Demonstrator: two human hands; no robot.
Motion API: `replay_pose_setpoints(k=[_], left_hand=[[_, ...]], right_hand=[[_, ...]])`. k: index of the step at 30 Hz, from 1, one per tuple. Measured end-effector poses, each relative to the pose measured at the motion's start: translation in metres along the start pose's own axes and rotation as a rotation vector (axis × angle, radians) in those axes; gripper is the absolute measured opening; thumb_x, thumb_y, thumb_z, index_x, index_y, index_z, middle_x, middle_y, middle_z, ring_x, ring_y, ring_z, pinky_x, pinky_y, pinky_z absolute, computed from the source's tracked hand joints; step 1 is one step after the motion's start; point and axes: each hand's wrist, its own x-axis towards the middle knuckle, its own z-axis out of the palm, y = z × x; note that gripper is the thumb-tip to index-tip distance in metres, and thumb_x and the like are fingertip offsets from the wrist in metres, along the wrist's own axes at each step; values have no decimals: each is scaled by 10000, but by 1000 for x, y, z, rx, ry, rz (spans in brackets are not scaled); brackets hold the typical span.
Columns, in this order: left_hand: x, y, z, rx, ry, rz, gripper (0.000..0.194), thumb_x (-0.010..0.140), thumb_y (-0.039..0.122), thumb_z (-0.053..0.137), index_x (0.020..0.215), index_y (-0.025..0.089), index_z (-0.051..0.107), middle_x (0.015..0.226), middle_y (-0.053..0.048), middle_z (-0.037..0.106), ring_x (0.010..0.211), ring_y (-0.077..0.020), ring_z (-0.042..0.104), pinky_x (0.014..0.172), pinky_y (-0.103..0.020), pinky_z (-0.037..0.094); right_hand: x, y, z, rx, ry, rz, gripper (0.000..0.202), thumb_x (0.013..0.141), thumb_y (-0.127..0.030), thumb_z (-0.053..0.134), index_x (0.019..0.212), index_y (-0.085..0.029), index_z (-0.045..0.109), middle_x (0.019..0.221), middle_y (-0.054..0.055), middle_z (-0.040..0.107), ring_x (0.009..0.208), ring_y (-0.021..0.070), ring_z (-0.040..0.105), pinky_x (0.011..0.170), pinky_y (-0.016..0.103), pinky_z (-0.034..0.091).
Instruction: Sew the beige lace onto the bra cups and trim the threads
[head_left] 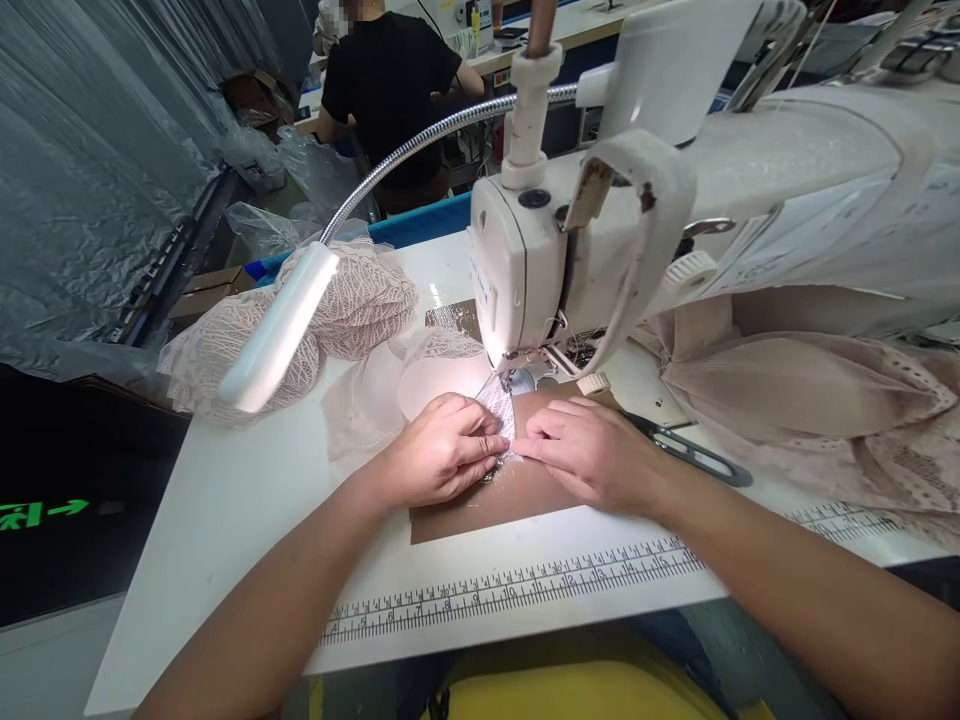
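Observation:
A strip of pale lace fabric [498,402] runs from under the needle of the white sewing machine [517,290] toward me. On its left edge my left hand [448,450] is closed, thumb and fingers pinching the cloth. From the other side my right hand [589,452] pinches the near end of the same lace, its fingertips almost meeting the left ones. Beneath both hands lies a brown sheet [480,520] on the table. Pale molded bra cups [431,385] with lace rest left of the needle. What sits under the fingertips is partly hidden.
Thread snips [697,452] lie right of my right hand. Beige bra pieces [810,390] are heaped at the right, lace bundles [352,300] at the left. A lamp [281,325] hangs over the table's left. A printed ruler [510,590] follows the front edge. A person [390,95] sits beyond.

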Motion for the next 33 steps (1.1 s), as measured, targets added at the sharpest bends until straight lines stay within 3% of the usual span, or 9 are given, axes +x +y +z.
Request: replay_pose_setpoints(k=[7,19,28,33], left_hand=[[0,1,1,29,2,15,287,905,273,479,1134,176,624,931,-94,586,910,-200,516,845,-370,424],[-2,-2,1,64,0,61,285,905,274,476,1132,188,626,960,-97,582,905,-200,499,860,-376,418],[-1,-1,-2,49,-15,71,279,901,277,479,1116,202,641,967,-101,597,923,-207,516,864,-393,427],[3,2,-2,10,28,56,262,912,244,463,1107,180,626,1078,-107,632,982,-204,539,871,-369,451]], right_hand=[[0,0,1,-3,123,-7,216,794,-120,496,895,-192,672,724,18,574,681,145,442,621,283,269],[1,0,2,8,117,-5,254,782,-102,490,937,-193,669,716,20,569,686,150,437,639,279,290],[-1,-3,4,11,36,2,258,799,-97,473,956,-183,658,791,38,589,730,160,451,642,281,287],[1,-5,2,-17,14,-22,223,803,-104,482,931,-169,652,771,42,572,717,162,425,651,282,288]])
